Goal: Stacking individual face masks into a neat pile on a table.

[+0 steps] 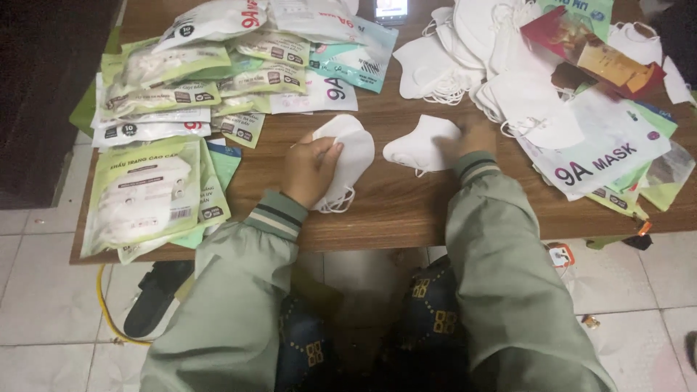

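The brown wooden bench holds many things. At its left edge lies a big heap of sealed mask packs, green and white. Toward the right edge lie more flat bags, and near the far edge sits a pile of loose white masks with thin ear loops.

Near the front edge, in the middle, are two folded white masks. The left hand is closed around the left mask, thumb on top, loops hanging down. The right hand rests on the edge of the right mask, which lies flat on the bench; I cannot tell if its fingers pinch it or just press it.

I think it goes best with a soft hold on the fold, keeping the loops from tangling, and each mask kept flat and clean.
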